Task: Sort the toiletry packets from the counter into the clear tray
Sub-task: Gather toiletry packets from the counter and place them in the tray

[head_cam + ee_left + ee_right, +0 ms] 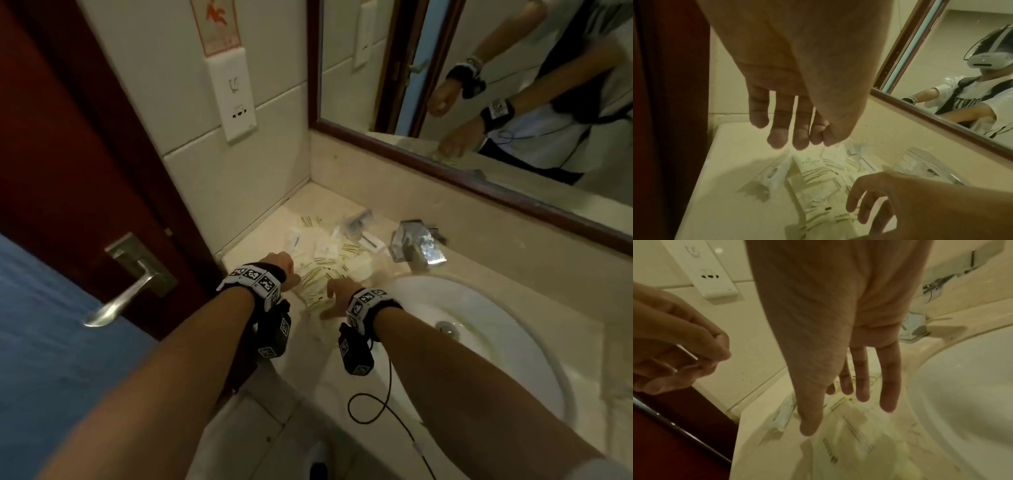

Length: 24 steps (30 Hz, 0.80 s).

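Several white and cream toiletry packets (325,253) lie in a loose heap on the counter left of the sink. In the left wrist view a thin clear edge (797,204), probably the tray's wall, runs through the packets (813,170); its outline is unclear. My left hand (285,267) hovers over the heap's left side, its fingers (777,139) hanging loosely and holding nothing I can see. Just above the nearer packets (849,443) hovers my right hand (340,287), its fingers (888,394) straight and spread.
The white basin (479,325) lies right of the heap, with a chrome faucet (414,245) behind it. A second chrome fitting (359,219) stands at the back of the heap. The mirror (479,85) and tiled wall close the back, and a dark door with a handle (137,284) the left.
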{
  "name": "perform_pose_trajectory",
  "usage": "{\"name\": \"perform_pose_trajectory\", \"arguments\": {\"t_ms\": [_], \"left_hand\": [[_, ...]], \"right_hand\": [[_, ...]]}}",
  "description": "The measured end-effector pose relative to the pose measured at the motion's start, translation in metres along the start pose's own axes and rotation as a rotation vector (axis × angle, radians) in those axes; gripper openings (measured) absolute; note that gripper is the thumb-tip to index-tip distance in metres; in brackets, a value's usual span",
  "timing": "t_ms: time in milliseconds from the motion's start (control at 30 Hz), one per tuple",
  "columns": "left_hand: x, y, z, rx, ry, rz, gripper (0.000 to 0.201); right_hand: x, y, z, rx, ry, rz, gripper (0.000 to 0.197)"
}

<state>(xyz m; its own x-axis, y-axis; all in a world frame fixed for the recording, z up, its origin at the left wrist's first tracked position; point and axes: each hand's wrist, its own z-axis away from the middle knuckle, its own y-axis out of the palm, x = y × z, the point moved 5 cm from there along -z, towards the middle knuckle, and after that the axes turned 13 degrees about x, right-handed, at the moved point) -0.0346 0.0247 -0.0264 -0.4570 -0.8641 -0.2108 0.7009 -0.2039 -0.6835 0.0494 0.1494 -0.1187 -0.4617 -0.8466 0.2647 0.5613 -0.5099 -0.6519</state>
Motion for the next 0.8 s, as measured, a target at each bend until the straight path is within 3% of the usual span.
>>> {"name": "perform_pose_trajectory", "arguments": {"t_ms": [67, 167, 233, 400, 533, 567, 633, 667, 800], "left_hand": [[0.008, 0.005, -0.007, -0.004, -0.02, 0.009, 0.014], [0.018, 0.013, -0.018, 0.002, -0.055, 0.045, 0.027], [0.02, 0.015, -0.021, 0.005, -0.053, 0.063, 0.035], [0.016, 0.018, -0.027, 0.024, -0.051, 0.022, 0.032], [0.005, 0.019, -0.032, 0.044, 0.001, 0.024, 0.034], [0.004, 0.021, -0.033, 0.055, 0.009, 0.038, 0.03], [0.001, 0.024, -0.035, 0.083, 0.018, 0.049, 0.022], [0.0, 0.026, -0.034, 0.089, 0.023, 0.05, 0.021], [-0.004, 0.033, -0.034, 0.076, 0.024, 0.021, 0.028]], "right_hand": [[-0.007, 0.016, -0.023, 0.02, 0.031, 0.023, 0.069], [-0.001, 0.03, -0.019, 0.063, 0.033, 0.025, 0.099], [0.0, 0.031, -0.017, 0.046, 0.023, -0.029, 0.097], [-0.005, 0.021, -0.01, -0.015, 0.008, -0.085, 0.085], [-0.007, 0.008, -0.003, 0.049, -0.01, -0.208, 0.071], [-0.007, 0.006, -0.002, 0.063, -0.014, -0.229, 0.063], [-0.007, 0.003, -0.001, 0.074, -0.008, -0.248, 0.028], [-0.008, 0.0, 0.001, 0.068, -0.004, -0.277, 0.024], [-0.016, -0.018, 0.01, -0.039, 0.006, -0.319, 0.042]]}}
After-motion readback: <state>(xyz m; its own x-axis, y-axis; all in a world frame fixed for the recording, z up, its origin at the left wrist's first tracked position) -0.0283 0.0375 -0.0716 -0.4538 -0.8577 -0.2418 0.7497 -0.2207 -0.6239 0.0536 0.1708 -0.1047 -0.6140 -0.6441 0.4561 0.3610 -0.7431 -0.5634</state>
